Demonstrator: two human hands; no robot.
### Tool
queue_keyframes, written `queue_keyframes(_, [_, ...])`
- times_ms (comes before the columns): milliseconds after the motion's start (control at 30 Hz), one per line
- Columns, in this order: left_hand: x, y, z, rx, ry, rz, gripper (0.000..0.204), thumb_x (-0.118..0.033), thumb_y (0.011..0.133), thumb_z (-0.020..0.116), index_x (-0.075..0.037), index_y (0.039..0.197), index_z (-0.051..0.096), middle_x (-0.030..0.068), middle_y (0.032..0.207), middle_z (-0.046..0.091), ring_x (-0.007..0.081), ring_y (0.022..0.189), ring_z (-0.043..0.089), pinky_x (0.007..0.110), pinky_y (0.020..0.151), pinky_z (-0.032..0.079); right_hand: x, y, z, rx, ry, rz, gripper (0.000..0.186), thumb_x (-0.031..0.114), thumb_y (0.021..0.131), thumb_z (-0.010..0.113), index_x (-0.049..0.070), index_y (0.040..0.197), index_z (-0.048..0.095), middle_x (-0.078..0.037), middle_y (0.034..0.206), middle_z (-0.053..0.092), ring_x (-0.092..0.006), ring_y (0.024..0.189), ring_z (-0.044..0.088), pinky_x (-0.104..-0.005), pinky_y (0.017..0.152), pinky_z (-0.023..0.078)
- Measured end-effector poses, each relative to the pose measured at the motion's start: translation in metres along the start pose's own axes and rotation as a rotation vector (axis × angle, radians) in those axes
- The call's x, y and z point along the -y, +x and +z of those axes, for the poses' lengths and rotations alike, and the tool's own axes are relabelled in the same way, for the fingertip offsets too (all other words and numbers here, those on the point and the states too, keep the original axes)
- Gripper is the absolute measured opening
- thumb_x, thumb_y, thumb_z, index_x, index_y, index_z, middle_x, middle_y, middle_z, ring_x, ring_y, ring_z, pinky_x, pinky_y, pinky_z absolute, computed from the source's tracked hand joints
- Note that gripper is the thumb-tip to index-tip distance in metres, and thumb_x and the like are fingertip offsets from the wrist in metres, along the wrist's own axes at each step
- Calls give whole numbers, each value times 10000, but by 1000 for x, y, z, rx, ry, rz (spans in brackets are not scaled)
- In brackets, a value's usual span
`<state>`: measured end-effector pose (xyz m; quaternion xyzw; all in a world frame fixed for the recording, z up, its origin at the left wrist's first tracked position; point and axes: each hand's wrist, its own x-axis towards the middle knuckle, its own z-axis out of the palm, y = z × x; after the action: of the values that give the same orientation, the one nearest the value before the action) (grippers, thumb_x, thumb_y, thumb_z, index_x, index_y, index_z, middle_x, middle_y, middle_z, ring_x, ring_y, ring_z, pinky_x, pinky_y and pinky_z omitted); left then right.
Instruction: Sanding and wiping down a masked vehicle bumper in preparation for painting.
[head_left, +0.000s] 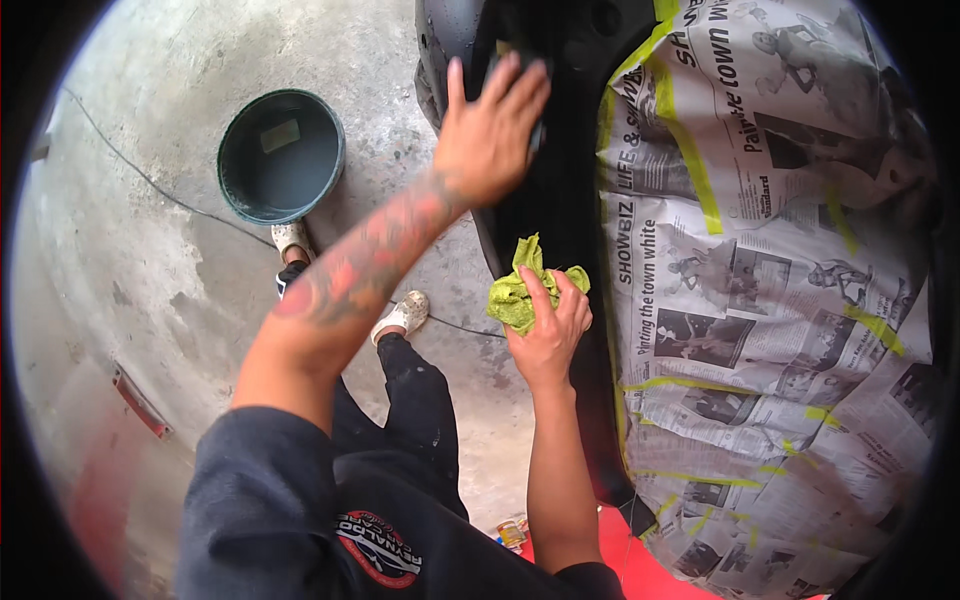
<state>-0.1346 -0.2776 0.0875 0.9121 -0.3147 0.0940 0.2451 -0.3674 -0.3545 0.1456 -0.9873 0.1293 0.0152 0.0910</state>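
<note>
My left hand [492, 128] lies with its fingers spread on the black car panel [540, 205], at the top of the view. Beneath its palm and fingers shows the edge of a dark grey pad or sheet [540, 137], mostly hidden by the hand. Lower down, my right hand [551, 325] grips a crumpled yellow-green cloth [515, 303] against the panel's near edge. The panel's surface looks dark and partly glossy.
Newspaper sheets [700, 330] fixed with yellow-green tape cover the car on the right. A dark round bucket [335, 160] with water and a pale rectangular piece [280, 136] inside stands left on the concrete floor [150, 240]. A thin cable [165, 193] runs behind my feet.
</note>
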Motion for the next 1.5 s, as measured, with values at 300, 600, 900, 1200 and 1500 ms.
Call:
queue_keyframes(300, [44,14,-12,-62,118,30,596,-372,923,584,-166,1463,437,14,1570,346,211,1470,270,680,1094,228,6,2,2,-19,21,-13,665,148,634,830,254,1257,622,-75,1253,485,-315,1167,477,-492,956,360])
queue_keyframes(600, [61,20,-14,-42,192,111,627,-429,936,566,-208,1497,393,-16,1580,337,200,1479,256,638,1158,135,5,4,11,-67,11,-25,648,146,632,821,256,1242,631,-72,1249,496,-307,1165,480,-496,966,354])
queue_keyframes(900, [72,32,-21,-95,238,116,571,-391,951,553,-161,1459,432,10,1553,366,230,1438,316,668,1087,250,2,2,18,-161,-5,-61,627,184,624,829,252,1221,650,-77,1223,519,-307,1130,494,-468,943,352])
queue_keyframes(1200, [0,-95,24,26,-411,-155,689,-324,959,561,-55,1531,286,183,1606,223,406,1485,184,607,1155,194,-6,-1,16,-181,-32,-47,540,206,653,810,244,1174,676,-70,1206,537,-302,1123,509,-463,947,356])
queue_keyframes(1500, [-17,-88,29,-58,-533,-226,720,-230,938,596,-68,1547,247,168,1625,175,424,1490,151,612,1155,180,-5,0,19,-177,-93,-39,525,176,654,787,207,1166,676,-95,1192,538,-315,1100,515,-453,933,363])
